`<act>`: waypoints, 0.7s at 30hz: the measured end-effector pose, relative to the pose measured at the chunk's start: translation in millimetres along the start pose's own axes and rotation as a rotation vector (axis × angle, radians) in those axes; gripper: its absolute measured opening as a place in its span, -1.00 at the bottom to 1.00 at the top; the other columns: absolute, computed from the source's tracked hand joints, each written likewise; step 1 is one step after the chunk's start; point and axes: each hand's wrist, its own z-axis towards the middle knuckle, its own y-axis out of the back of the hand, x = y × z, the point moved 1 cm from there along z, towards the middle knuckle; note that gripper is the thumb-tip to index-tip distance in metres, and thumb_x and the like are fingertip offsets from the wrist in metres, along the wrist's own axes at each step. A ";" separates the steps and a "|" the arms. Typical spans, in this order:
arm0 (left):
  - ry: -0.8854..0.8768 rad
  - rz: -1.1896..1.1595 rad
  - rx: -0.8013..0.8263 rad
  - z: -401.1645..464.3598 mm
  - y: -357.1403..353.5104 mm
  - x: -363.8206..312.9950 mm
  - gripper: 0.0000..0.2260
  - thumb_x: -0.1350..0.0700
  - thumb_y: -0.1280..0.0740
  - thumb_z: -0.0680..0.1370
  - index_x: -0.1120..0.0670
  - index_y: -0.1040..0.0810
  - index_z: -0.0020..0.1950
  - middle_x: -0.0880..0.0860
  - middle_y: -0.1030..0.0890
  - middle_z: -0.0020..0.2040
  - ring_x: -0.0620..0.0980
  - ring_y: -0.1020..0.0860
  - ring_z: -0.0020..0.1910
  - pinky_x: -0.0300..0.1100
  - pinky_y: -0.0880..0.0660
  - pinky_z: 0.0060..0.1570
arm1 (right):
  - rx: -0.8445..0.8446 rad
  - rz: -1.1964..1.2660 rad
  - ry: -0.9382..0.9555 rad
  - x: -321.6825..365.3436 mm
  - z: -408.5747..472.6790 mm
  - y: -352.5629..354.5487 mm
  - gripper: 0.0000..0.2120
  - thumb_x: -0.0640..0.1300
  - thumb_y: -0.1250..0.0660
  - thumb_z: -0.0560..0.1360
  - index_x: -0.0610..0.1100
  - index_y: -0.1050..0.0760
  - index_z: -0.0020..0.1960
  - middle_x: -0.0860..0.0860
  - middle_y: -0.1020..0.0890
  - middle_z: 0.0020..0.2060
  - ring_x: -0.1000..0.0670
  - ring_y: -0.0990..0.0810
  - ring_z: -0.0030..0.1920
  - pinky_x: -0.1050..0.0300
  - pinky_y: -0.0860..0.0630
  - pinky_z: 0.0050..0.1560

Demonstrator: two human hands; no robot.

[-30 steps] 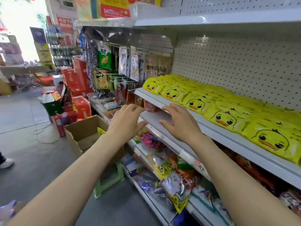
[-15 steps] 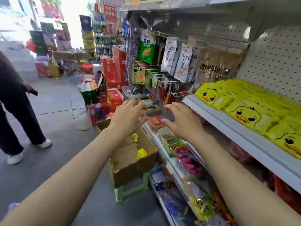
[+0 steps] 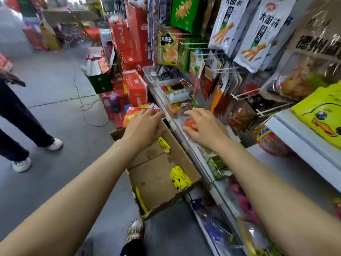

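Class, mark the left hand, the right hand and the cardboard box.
left hand [image 3: 143, 130], head view, back of hand.
right hand [image 3: 204, 129], head view, back of hand.
cardboard box [image 3: 155, 174], head view, bare floor.

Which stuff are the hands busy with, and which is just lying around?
Busy with:
left hand
right hand
red pack, touched by the right hand

Lying around:
box
duck packet in the box
red cartons
cable
hanging bags

Packet [image 3: 191, 124] on shelf [image 3: 187, 145], box [image 3: 156, 174] left.
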 end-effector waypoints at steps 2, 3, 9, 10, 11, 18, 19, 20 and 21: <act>-0.032 -0.033 0.087 20.2 -30.4 21.1 -0.58 -0.12 -0.33 0.53 -0.01 -0.45 0.34 0.09 -0.52 0.20 0.18 -0.44 0.20 0.06 -0.48 0.06 | 0.056 0.019 -0.050 -4.7 21.6 -29.0 -0.49 0.15 -0.29 0.56 -0.02 -0.35 0.44 -0.05 -0.36 0.43 -0.12 -0.28 0.44 -0.03 -0.28 0.39; -0.050 -0.047 0.134 29.1 -45.8 30.7 -0.58 -0.13 -0.32 0.53 -0.01 -0.45 0.34 0.09 -0.51 0.22 0.17 -0.43 0.21 0.06 -0.48 0.08 | 0.084 0.041 -0.082 -6.5 30.7 -43.8 -0.49 0.13 -0.30 0.56 -0.04 -0.36 0.44 -0.06 -0.37 0.42 -0.13 -0.29 0.43 -0.03 -0.26 0.40; -0.138 -0.068 0.478 62.6 -143.4 81.5 -0.52 -0.17 -0.30 0.53 -0.02 -0.39 0.40 0.09 -0.46 0.30 0.16 -0.41 0.29 0.07 -0.46 0.18 | 0.303 0.174 -0.319 -20.4 59.4 -156.0 -0.50 0.06 -0.34 0.55 -0.11 -0.38 0.42 -0.11 -0.42 0.36 -0.16 -0.33 0.40 0.08 -0.23 0.35; -0.158 -0.082 0.550 63.2 -162.2 87.7 -0.51 -0.16 -0.31 0.53 -0.05 -0.38 0.42 0.09 -0.46 0.30 0.17 -0.41 0.29 0.07 -0.46 0.19 | 0.356 0.208 -0.363 -22.6 58.5 -174.5 -0.50 0.03 -0.35 0.55 -0.12 -0.37 0.43 -0.12 -0.41 0.36 -0.15 -0.33 0.41 0.12 -0.22 0.32; -0.173 -0.095 0.625 63.0 -180.9 93.4 -0.50 -0.15 -0.33 0.52 -0.07 -0.36 0.43 0.09 -0.46 0.30 0.18 -0.41 0.30 0.07 -0.46 0.19 | 0.405 0.235 -0.406 -26.0 57.5 -193.1 -0.49 0.02 -0.35 0.56 -0.13 -0.36 0.43 -0.13 -0.40 0.37 -0.14 -0.32 0.41 0.13 -0.22 0.32; -0.227 -0.196 1.178 33.4 -295.5 126.3 -0.41 -0.13 -0.46 0.44 -0.11 -0.38 0.43 0.03 -0.47 0.30 0.10 -0.44 0.30 -0.05 -0.41 0.27 | 0.701 0.288 -0.664 -60.8 42.6 -307.3 -0.46 -0.01 -0.38 0.53 -0.16 -0.35 0.44 -0.23 -0.43 0.33 -0.22 -0.36 0.37 0.07 -0.31 0.25; -0.210 -0.197 1.243 26.6 -309.5 130.4 -0.39 -0.13 -0.48 0.42 -0.12 -0.38 0.43 0.00 -0.47 0.32 0.08 -0.43 0.32 -0.05 -0.40 0.30 | 0.729 0.283 -0.687 -66.0 41.0 -319.1 -0.45 0.00 -0.38 0.53 -0.15 -0.34 0.45 -0.23 -0.44 0.34 -0.22 -0.36 0.37 0.07 -0.32 0.24; -0.193 -0.196 1.305 19.9 -323.4 134.2 -0.38 -0.14 -0.49 0.40 -0.13 -0.38 0.42 -0.02 -0.46 0.32 0.07 -0.43 0.32 -0.02 -0.40 0.31 | 0.751 0.277 -0.705 -71.6 39.1 -330.3 -0.44 0.01 -0.39 0.53 -0.14 -0.34 0.45 -0.23 -0.44 0.33 -0.23 -0.38 0.36 0.06 -0.33 0.23; -0.186 -0.197 1.369 13.8 -336.7 137.7 -0.38 -0.13 -0.49 0.40 -0.14 -0.39 0.42 -0.03 -0.46 0.32 0.06 -0.42 0.32 0.02 -0.40 0.31 | 0.769 0.270 -0.720 -76.7 37.0 -340.7 -0.43 0.02 -0.39 0.52 -0.13 -0.34 0.45 -0.22 -0.45 0.33 -0.23 -0.40 0.35 0.05 -0.35 0.22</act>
